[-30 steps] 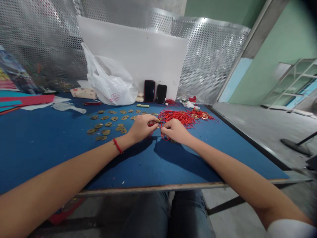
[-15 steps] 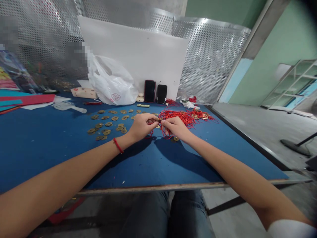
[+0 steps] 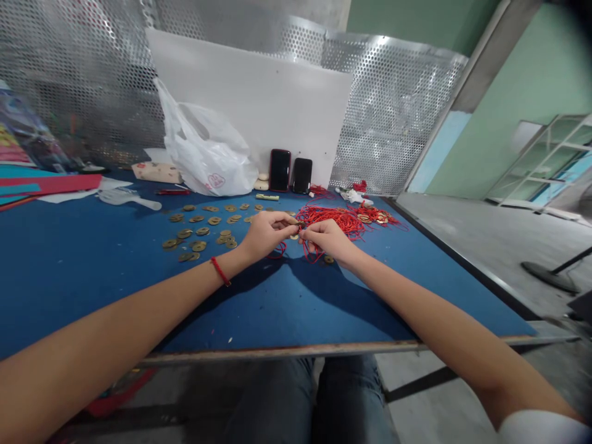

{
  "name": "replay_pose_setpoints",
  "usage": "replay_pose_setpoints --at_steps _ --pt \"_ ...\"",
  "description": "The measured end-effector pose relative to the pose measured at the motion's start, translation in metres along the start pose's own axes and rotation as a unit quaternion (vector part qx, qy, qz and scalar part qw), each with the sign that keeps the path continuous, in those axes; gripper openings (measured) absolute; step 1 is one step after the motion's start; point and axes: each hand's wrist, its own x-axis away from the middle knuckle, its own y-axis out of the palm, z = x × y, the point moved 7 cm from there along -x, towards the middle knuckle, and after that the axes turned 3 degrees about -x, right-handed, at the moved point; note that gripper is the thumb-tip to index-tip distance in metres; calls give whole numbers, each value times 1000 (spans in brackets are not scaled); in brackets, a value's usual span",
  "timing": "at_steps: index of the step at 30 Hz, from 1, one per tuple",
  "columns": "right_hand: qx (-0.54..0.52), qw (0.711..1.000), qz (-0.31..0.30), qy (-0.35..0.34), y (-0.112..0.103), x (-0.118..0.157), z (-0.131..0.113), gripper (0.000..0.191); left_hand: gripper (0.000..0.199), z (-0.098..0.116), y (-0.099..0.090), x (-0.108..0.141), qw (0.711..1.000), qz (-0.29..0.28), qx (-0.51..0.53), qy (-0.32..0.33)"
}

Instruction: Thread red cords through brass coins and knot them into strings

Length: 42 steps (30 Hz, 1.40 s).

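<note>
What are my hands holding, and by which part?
Your left hand appears to pinch a coin by its edge; your right hand pinches red cord beside it, exact spot hidden.

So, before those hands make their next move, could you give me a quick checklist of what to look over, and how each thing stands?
1. Left hand grip: ok; fingertips look pinched on a small brass piece, probably a coin.
2. Right hand placement: ok; its fingertips are close beside the left ones, with red strands hanging below.
3. Cord passing through the brass piece: cannot tell; too small and partly hidden.
4. Loose coins easy to reach: ok, I'd say; many lie to the left of the left hand.
5. Red cord pile tidy: not ok; strands lie tangled.
6. White bag clear of both hands: ok; it sits well behind.
</note>
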Motion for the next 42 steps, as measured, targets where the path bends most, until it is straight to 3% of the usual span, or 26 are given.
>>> replay_pose_setpoints --at_steps 6,14,21,27,42 --pt "40 999 2 -30 -3 -4 -1 26 27 -8 2 0 993 -6 99 -67" --pt "174 981 17 -79 -5 -1 -6 34 33 -20 5 2 981 -11 143 -134" --pt "288 940 111 -146 -15 14 -33 39 30 -13 -2 3 979 31 151 -133" --pt "328 920 117 -181 -10 19 -39 38 27 -13 -3 2 980 43 159 -111" --pt "386 902 137 -140 -10 21 -40 39 29 -8 -2 -1 996 22 74 -52"
